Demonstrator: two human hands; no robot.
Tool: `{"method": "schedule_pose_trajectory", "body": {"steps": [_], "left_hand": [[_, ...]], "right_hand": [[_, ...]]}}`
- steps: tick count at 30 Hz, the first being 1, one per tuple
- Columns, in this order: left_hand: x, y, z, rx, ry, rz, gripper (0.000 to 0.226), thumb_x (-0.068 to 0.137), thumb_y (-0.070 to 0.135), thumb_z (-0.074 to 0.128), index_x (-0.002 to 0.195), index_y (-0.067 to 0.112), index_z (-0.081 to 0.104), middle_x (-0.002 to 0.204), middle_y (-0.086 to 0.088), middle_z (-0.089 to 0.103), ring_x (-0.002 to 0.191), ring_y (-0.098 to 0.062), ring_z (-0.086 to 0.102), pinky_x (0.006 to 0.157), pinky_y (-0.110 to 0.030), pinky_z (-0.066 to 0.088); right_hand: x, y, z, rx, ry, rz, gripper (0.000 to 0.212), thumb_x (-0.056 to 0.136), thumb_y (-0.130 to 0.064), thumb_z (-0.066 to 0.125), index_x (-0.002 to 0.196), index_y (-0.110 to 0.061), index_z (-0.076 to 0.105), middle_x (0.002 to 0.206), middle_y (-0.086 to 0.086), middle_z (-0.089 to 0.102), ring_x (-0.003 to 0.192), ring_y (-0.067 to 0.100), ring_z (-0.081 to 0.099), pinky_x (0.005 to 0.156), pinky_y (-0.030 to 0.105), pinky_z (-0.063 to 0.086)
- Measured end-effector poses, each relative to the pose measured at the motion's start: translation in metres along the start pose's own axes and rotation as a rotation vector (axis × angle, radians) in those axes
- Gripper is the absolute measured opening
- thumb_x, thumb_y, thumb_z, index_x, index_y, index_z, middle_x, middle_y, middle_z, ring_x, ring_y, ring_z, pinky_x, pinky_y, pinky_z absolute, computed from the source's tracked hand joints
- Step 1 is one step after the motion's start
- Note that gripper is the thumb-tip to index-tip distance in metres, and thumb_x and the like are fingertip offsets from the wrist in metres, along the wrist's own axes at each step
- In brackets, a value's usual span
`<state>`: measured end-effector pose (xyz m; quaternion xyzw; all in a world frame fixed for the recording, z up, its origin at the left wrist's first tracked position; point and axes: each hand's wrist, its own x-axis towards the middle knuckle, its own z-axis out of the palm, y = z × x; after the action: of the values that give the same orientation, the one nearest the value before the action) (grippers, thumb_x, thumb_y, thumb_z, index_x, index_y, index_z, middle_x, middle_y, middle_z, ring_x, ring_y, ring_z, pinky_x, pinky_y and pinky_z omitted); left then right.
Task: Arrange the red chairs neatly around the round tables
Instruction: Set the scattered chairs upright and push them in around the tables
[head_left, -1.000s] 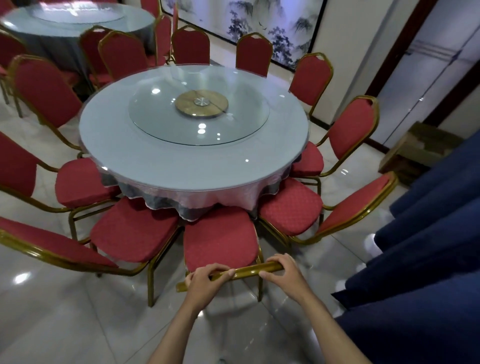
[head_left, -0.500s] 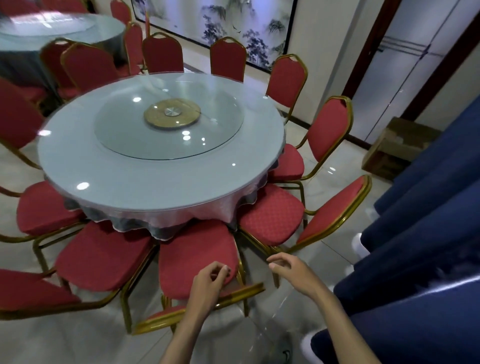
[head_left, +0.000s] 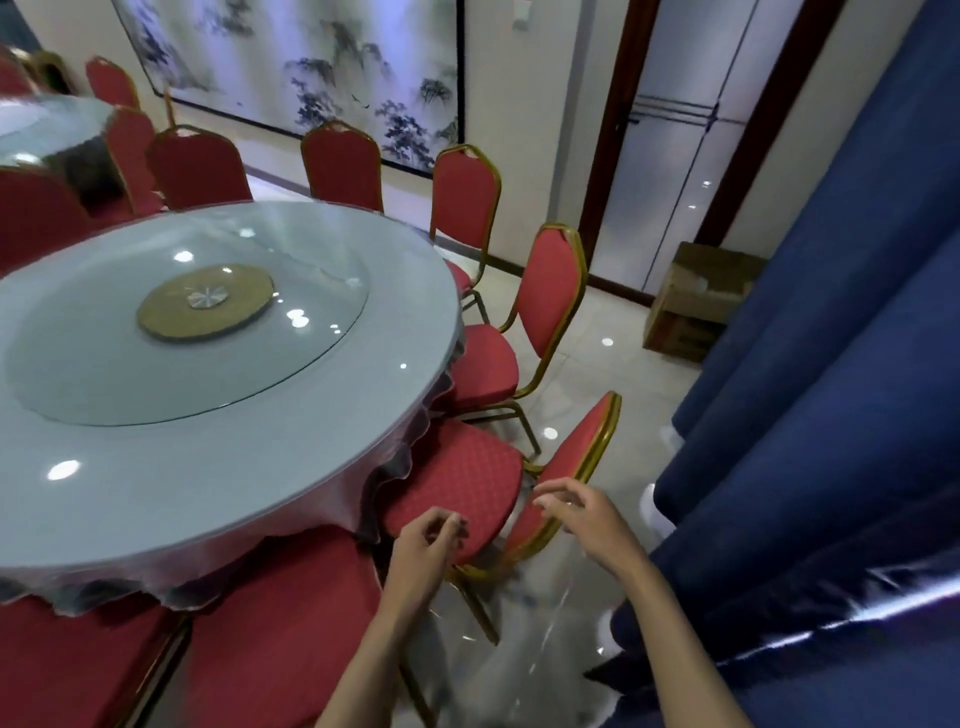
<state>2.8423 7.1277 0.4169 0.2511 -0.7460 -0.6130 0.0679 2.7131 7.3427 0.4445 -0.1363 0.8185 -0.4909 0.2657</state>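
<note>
While our left grip (head_left: 426, 540) and right grip (head_left: 587, 514) hover loosely curled, seemingly holding nothing, the red chair (head_left: 457, 483) sits tucked at the desk (head_left: 311, 467); we judge its gilt metal frame stiff, light, best held by the backrest's top rail.
</note>
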Motion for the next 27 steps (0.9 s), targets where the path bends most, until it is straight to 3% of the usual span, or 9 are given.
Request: {"method": "schedule_pose_trajectory", "body": {"steps": [6,11,16,20,24,27], "left_hand": [[0.067,0.035,0.048,0.045,-0.073,0.064,0.016,0.102,0.022,0.061,0.091,0.02,0.074,0.087,0.004,0.077,0.08,-0.008,0.071,0.072,-0.021,0.052],[0.143,0.052,0.08,-0.02,-0.052,0.076,0.019,0.103,0.03,0.059,0.092,0.029,0.075,0.089,0.005,0.076,0.086,-0.016,0.072,0.079,-0.041,0.058],[0.201,0.074,0.091,-0.059,0.009,0.098,0.019,0.103,0.025,0.059,0.091,0.024,0.073,0.087,0.004,0.075,0.082,-0.012,0.071,0.078,-0.038,0.058],[0.238,0.08,0.093,-0.081,0.062,0.082,0.017,0.103,0.024,0.059,0.092,0.022,0.073,0.086,0.003,0.075,0.08,-0.013,0.071,0.075,-0.035,0.057],[0.256,0.079,0.088,-0.115,0.142,0.047,0.017,0.103,0.02,0.06,0.093,0.019,0.073,0.087,0.002,0.076,0.08,-0.012,0.071,0.069,-0.021,0.053],[0.261,0.074,0.085,-0.158,0.227,0.004,0.017,0.102,0.018,0.06,0.091,0.018,0.074,0.087,0.001,0.076,0.081,-0.014,0.071,0.069,-0.019,0.052]], "right_hand": [[0.051,-0.003,-0.062,0.046,0.082,-0.005,0.011,0.098,-0.041,0.062,0.104,-0.047,0.07,0.112,-0.016,0.073,0.111,0.006,0.067,0.099,0.039,0.056],[0.109,-0.017,-0.117,-0.053,0.075,0.028,0.013,0.098,-0.043,0.063,0.109,-0.042,0.071,0.111,-0.016,0.073,0.104,0.002,0.069,0.097,0.037,0.057],[0.171,-0.033,-0.145,-0.091,0.075,-0.016,0.032,0.086,-0.059,0.064,0.111,-0.04,0.071,0.11,-0.012,0.074,0.105,0.008,0.071,0.098,0.042,0.058],[0.228,-0.047,-0.147,-0.076,0.017,-0.026,0.015,0.1,-0.036,0.061,0.113,-0.035,0.07,0.107,-0.014,0.075,0.1,0.003,0.071,0.097,0.037,0.057],[0.279,-0.062,-0.138,-0.098,-0.099,-0.027,0.014,0.102,-0.034,0.06,0.111,-0.033,0.071,0.106,-0.011,0.076,0.102,0.007,0.071,0.094,0.034,0.057],[0.319,-0.069,-0.136,-0.147,-0.184,-0.05,0.013,0.103,-0.032,0.06,0.109,-0.033,0.071,0.103,-0.011,0.077,0.1,0.007,0.072,0.091,0.032,0.056]]}}
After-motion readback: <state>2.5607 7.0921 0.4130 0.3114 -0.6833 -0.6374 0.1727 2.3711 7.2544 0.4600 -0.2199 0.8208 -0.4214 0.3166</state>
